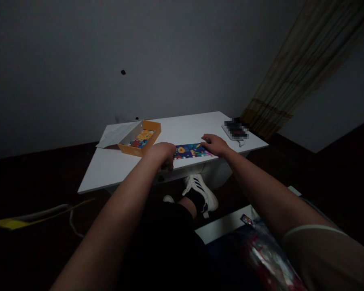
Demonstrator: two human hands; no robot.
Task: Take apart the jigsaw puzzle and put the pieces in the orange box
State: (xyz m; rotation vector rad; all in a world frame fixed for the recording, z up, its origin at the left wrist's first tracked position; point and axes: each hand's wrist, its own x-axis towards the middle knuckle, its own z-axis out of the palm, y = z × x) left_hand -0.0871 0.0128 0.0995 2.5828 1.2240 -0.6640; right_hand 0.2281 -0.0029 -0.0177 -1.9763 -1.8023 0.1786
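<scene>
A partly assembled jigsaw strip (190, 151) lies at the near edge of a white table (124, 165), between a person's two hands. The left hand (162, 154) rests loosely curled at the strip's left end, gripping nothing visible, while the right hand (215, 144) lies flat, fingers spread, on its right end. An orange box (139, 138) of loose pieces sits just beyond.

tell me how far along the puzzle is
Done: a strip of joined, colourful pieces, the assembled puzzle strip, lies near the front edge of the white table. In hand: the left hand rests at the strip's left end and the right hand at its right end. Left: loose pieces sit in the orange box, so much appears unplaced.
</scene>
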